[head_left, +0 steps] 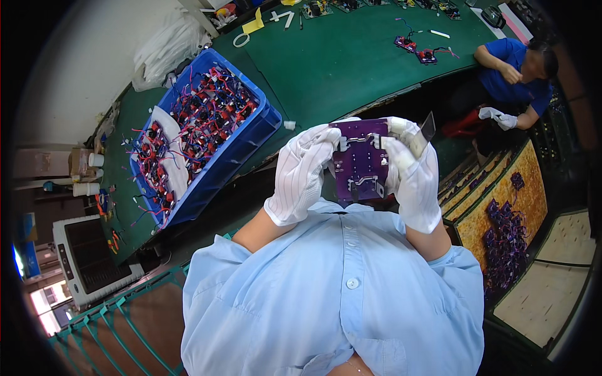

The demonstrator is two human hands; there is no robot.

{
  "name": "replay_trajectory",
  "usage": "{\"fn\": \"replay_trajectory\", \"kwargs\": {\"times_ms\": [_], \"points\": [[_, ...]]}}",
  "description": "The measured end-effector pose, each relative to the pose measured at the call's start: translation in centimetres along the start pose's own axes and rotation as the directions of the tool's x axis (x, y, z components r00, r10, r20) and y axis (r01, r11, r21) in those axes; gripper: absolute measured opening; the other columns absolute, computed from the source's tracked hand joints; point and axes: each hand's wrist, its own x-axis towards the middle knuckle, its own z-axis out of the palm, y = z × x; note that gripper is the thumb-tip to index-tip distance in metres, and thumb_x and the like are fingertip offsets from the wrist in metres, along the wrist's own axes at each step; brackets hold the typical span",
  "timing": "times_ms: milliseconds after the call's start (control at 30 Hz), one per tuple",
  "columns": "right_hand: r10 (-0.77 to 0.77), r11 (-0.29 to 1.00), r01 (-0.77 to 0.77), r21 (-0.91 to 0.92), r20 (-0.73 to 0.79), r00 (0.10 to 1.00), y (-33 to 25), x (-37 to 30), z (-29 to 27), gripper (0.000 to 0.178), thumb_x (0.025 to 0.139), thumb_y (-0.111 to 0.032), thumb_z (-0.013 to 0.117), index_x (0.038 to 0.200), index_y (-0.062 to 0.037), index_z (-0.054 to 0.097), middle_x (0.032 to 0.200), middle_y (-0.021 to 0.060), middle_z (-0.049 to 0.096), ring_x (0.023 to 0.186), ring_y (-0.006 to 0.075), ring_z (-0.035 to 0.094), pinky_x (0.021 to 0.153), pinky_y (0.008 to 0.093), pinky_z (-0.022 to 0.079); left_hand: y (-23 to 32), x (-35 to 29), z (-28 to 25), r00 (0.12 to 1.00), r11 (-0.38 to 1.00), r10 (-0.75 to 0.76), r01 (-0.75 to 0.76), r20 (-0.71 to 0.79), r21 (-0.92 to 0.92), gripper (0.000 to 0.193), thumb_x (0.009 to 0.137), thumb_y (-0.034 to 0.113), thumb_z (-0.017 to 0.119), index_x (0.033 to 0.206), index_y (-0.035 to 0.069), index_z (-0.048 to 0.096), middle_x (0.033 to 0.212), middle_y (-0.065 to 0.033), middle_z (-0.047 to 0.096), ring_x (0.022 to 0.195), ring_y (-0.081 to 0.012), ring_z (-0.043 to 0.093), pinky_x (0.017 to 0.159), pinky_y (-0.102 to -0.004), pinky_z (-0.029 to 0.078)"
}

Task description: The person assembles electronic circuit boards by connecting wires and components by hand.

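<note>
A purple circuit board (362, 161) is held up in front of my chest, its face with silvery solder tracks showing. My left hand (301, 172), in a white striped glove, is closed on the board's left edge. On the opposite edge, my gloved right hand (419, 188) grips it with the thumb over the face. A wide grey blade (428, 127) also sticks out of the right hand, pointing up and away; its handle is mostly hidden by the fingers. Whether the blade touches the board cannot be seen.
A blue crate (251, 135) of wired boards stands at left on the green table (326, 62). Two wired boards (426, 56) lie farther off. At right sit a person in blue (515, 72) and a tan panel (533, 182) with a pile of purple boards (505, 238).
</note>
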Motion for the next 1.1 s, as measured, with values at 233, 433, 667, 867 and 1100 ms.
{"fn": "replay_trajectory", "kwargs": {"times_ms": [233, 433, 667, 867, 1100], "points": [[0.117, 0.990, -0.109, 0.087, -0.095, 0.989, 1.7, 0.1, -0.6, 0.023, 0.085, -0.013, 0.048, 0.102, 0.0016, 0.053, 0.093, 0.0065, 0.056, 0.080, 0.0082, 0.055, 0.070, 0.0207, 0.045, -0.4, 0.0, -0.3, 0.987, 0.979, -0.131, 0.115, -0.091, -0.166, 0.026, 0.086, 0.016, 0.051, 0.104, -0.003, 0.056, 0.091, -0.0058, 0.060, 0.078, -0.0102, 0.054, 0.069, -0.0219, 0.043], [0.177, 0.951, -0.157, 0.267, -0.055, 0.983, 2.1, 0.2, -0.9, 0.023, 0.086, -0.013, 0.047, 0.104, 0.0004, 0.052, 0.092, 0.0055, 0.056, 0.079, 0.0067, 0.055, 0.067, 0.0183, 0.045, 1.4, 0.2, 0.0, 0.986, 0.984, -0.167, 0.168, -0.019, 0.066, 0.028, 0.086, 0.015, 0.050, 0.106, -0.004, 0.053, 0.094, -0.0071, 0.059, 0.077, -0.0102, 0.055, 0.069, -0.0233, 0.045], [0.081, 0.984, -0.068, 0.163, -0.078, 0.994, 0.1, -0.3, 0.6, 0.032, 0.085, -0.016, 0.047, 0.113, -0.0004, 0.047, 0.094, 0.0065, 0.055, 0.061, 0.0042, 0.050, 0.053, 0.0162, 0.040, -0.1, 0.9, -0.4, 0.990, 0.949, -0.091, 0.054, -0.105, -0.311, 0.026, 0.088, 0.011, 0.041, 0.106, -0.005, 0.051, 0.096, -0.0104, 0.058, 0.083, -0.0135, 0.056, 0.077, -0.0250, 0.045], [-0.181, 0.978, 0.183, -0.105, 0.029, 0.983, 2.0, -0.8, -0.3, 0.062, 0.071, -0.019, 0.070, 0.120, 0.0031, 0.038, 0.085, 0.0065, 0.049, 0.062, 0.0052, 0.045, 0.058, 0.0158, 0.038, -1.3, 1.3, -1.7, 0.980, 0.923, 0.137, -0.074, -0.142, 0.378, 0.023, 0.089, 0.005, 0.037, 0.105, -0.003, 0.052, 0.102, -0.0116, 0.057, 0.092, -0.0176, 0.056, 0.085, -0.0296, 0.043], [-0.163, 0.953, 0.208, -0.222, 0.205, 0.965, 2.5, -1.4, 1.1, 0.073, 0.069, -0.011, 0.071, 0.126, 0.0033, 0.028, 0.097, 0.0092, 0.054, 0.078, 0.0099, 0.054, 0.072, 0.0206, 0.045, 0.1, 1.2, -0.5, 1.000, 0.916, -0.008, 0.012, 0.011, -0.400, 0.031, 0.092, 0.018, 0.036, 0.114, -0.002, 0.046, 0.115, -0.0137, 0.050, 0.104, -0.0185, 0.049, 0.093, -0.0310, 0.037]]}}
